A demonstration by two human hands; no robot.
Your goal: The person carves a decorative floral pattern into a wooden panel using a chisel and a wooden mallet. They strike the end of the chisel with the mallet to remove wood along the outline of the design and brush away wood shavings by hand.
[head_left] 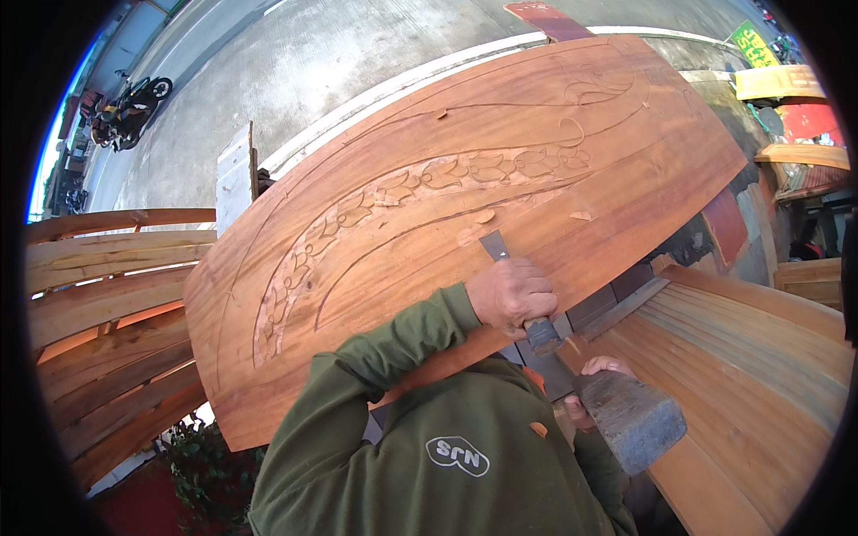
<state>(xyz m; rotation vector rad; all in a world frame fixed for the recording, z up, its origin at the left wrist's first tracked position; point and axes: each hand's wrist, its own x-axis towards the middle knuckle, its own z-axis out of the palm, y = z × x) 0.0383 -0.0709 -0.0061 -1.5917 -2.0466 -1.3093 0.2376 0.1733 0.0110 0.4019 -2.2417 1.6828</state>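
My left hand (511, 293) is closed around a wide flat chisel (492, 243). The blade points away from me over a curved wooden panel (429, 330), and the dark butt sticks out below my fist. Whether its edge touches the wood I cannot tell. Along the panel runs a carved band of flowers and leaves (487, 170), with outlines cut or drawn around it. Lower right, my right hand (608, 364) grips a worn grey block-shaped mallet (636, 429), apart from the chisel; the mallet's handle is mostly hidden.
Loose wood shavings (485, 216) lie on the panel. Curved slatted woodwork (125, 277) stands at left, and a grooved wooden piece (742, 348) lies close at right. A plant (210, 469) is at lower left. Beyond the panel is a concrete road (357, 54) with a parked motorcycle (130, 112).
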